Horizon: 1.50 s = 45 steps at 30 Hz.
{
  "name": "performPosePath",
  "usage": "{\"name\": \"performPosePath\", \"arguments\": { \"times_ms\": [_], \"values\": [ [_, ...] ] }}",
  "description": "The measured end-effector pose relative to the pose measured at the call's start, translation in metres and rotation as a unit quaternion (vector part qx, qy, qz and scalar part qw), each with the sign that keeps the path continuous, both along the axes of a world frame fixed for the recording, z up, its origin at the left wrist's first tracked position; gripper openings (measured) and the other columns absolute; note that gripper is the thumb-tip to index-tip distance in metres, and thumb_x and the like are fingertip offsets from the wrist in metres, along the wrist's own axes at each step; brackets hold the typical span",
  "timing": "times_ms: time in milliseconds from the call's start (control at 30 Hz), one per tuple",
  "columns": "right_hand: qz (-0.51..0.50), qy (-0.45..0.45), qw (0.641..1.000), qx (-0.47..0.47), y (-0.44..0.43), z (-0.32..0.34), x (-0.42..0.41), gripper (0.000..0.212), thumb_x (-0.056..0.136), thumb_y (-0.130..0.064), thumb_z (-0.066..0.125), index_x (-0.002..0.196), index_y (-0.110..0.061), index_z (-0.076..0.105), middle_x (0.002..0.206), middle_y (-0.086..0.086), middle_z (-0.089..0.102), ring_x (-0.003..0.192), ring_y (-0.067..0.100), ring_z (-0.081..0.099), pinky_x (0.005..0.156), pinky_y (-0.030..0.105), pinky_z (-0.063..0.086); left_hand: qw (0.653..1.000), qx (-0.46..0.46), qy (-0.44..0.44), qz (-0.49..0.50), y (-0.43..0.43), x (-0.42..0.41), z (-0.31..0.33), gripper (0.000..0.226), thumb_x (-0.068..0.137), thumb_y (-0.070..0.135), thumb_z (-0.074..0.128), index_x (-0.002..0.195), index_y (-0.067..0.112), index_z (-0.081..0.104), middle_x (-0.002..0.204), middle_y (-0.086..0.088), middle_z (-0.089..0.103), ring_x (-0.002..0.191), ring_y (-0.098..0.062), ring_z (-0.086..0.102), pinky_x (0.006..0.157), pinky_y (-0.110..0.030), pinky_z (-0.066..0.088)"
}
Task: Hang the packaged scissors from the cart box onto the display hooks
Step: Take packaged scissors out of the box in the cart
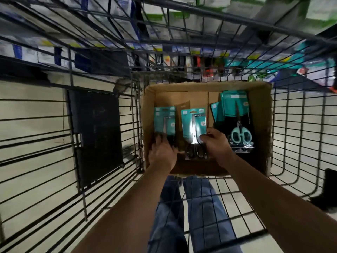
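**Both hands down in the cart box, on scissor packs**

Nearest us, jeans-clad legs (198, 207) show through the wire cart (84, 198). Both forearms reach forward into the cardboard box (262, 125).

The left hand (161, 153) sits on the lower end of the left pack (165, 121). Its fingers bend over the pack, but it's blurred and we cannot tell if it grips or only touches.

The right hand (217, 143) pinches the middle pack (194, 123) at its right edge. The thumb presses on the front by the blades and the fingers curl at the edge. This pack sits between the two hands, black handles toward us.

Right of the right hand lies a third pack (238, 121), untouched, with teal-handled scissors, resting on more teal cards.

Beyond the hands we see the box's far wall, then cart mesh, then blurred shelves (209, 52).
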State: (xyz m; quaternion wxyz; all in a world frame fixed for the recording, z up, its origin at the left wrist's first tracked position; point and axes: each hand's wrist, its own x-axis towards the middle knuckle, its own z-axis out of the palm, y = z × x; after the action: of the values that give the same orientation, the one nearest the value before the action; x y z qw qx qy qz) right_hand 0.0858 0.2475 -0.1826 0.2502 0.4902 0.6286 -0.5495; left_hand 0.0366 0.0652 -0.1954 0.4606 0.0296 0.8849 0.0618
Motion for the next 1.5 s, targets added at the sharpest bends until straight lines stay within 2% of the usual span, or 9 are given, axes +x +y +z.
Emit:
{"name": "performPosePath", "arguments": {
  "times_ms": [267, 533, 667, 800, 933, 1167, 1333, 1433, 1500],
  "values": [
    [-0.039, 0.008, 0.999, -0.017, 0.000, -0.008, 0.010, 0.014, 0.092, -0.008, 0.061, 0.091, -0.019, 0.069, 0.071, -0.006, 0.066, 0.050, -0.002, 0.058, 0.046, 0.013, 0.044, 0.996, -0.026, 0.086, -0.017, 0.006, 0.013, -0.010, 0.055, 0.097, 0.037, 0.062, 0.146, 0.027, 0.038, 0.156, -0.018, 0.025, 0.139, -0.037, 0.039, 0.114, -0.045, 0.038],
    [-0.010, -0.021, 1.000, -0.009, -0.003, -0.017, 0.020, 0.019, 0.087, -0.014, 0.063, 0.102, -0.017, 0.074, 0.093, 0.004, 0.075, 0.084, 0.023, 0.072, 0.074, 0.041, 0.061, 0.987, 0.007, 0.121, 0.102, 0.014, 0.002, -0.012, 0.080, 0.095, 0.025, 0.068, 0.157, 0.023, 0.017, 0.141, -0.013, 0.053, 0.123, -0.032, 0.059, 0.096, -0.045, 0.054],
    [0.005, -0.030, 1.000, -0.006, 0.002, -0.007, 0.022, 0.016, 0.089, -0.017, 0.070, 0.103, -0.019, 0.076, 0.098, 0.005, 0.076, 0.087, 0.024, 0.074, 0.078, 0.047, 0.063, 0.987, 0.055, 0.102, 0.114, 0.010, -0.003, 0.003, 0.050, 0.101, 0.015, 0.057, 0.147, 0.022, 0.041, 0.139, -0.009, 0.061, 0.123, -0.032, 0.063, 0.098, -0.046, 0.053],
    [-0.016, -0.012, 0.999, -0.039, 0.007, 0.034, 0.023, 0.018, 0.082, -0.005, 0.071, 0.089, -0.021, 0.077, 0.093, 0.015, 0.077, 0.080, 0.030, 0.072, 0.076, 0.054, 0.060, 0.987, 0.084, 0.059, 0.125, 0.005, -0.010, 0.049, 0.039, 0.101, 0.017, 0.056, 0.140, 0.020, 0.054, 0.136, -0.009, 0.065, 0.124, -0.033, 0.062, 0.101, -0.041, 0.050],
    [-0.030, -0.009, 0.999, -0.024, 0.020, 0.085, 0.018, 0.018, 0.081, -0.010, 0.073, 0.096, -0.018, 0.075, 0.090, 0.005, 0.077, 0.078, 0.018, 0.075, 0.072, 0.032, 0.063, 0.975, 0.116, 0.051, 0.181, 0.002, -0.019, 0.103, 0.034, 0.097, 0.016, 0.060, 0.131, 0.014, 0.059, 0.130, -0.010, 0.069, 0.121, -0.031, 0.063, 0.104, -0.040, 0.051],
    [-0.067, 0.050, 0.996, -0.016, 0.041, 0.157, 0.024, 0.020, 0.082, -0.022, 0.072, 0.102, -0.022, 0.075, 0.094, 0.003, 0.078, 0.087, 0.024, 0.075, 0.078, 0.040, 0.061, 0.966, 0.157, 0.078, 0.189, 0.001, -0.025, 0.191, 0.020, 0.096, 0.018, 0.065, 0.114, 0.010, 0.067, 0.111, -0.008, 0.075, 0.103, -0.027, 0.069, 0.081, -0.029, 0.048],
    [-0.136, 0.085, 0.987, -0.003, 0.044, 0.202, 0.046, 0.013, 0.084, -0.002, 0.071, 0.097, -0.004, 0.068, 0.100, 0.015, 0.073, 0.090, 0.033, 0.069, 0.078, 0.038, 0.060, 0.944, 0.228, 0.064, 0.230, 0.000, -0.017, 0.228, 0.025, 0.091, 0.022, 0.074, 0.114, 0.014, 0.072, 0.113, -0.001, 0.076, 0.104, -0.019, 0.071, 0.099, -0.034, 0.054],
    [-0.119, 0.090, 0.988, 0.038, 0.043, 0.220, 0.071, 0.020, 0.077, -0.008, 0.074, 0.096, -0.011, 0.072, 0.095, 0.011, 0.077, 0.090, 0.035, 0.073, 0.084, 0.046, 0.060, 0.943, 0.270, 0.068, 0.184, 0.004, -0.007, 0.257, 0.022, 0.095, 0.014, 0.071, 0.116, 0.007, 0.071, 0.113, 0.001, 0.070, 0.105, -0.010, 0.063, 0.085, -0.008, 0.045],
    [-0.126, 0.115, 0.983, 0.068, 0.044, 0.230, 0.090, 0.022, 0.074, -0.007, 0.075, 0.094, -0.015, 0.073, 0.096, 0.011, 0.078, 0.094, 0.036, 0.074, 0.086, 0.050, 0.060, 0.938, 0.296, 0.079, 0.160, 0.006, -0.004, 0.273, 0.011, 0.093, 0.016, 0.072, 0.103, 0.017, 0.069, 0.111, -0.002, 0.071, 0.103, -0.014, 0.064, 0.088, -0.016, 0.047]
  ]
}}
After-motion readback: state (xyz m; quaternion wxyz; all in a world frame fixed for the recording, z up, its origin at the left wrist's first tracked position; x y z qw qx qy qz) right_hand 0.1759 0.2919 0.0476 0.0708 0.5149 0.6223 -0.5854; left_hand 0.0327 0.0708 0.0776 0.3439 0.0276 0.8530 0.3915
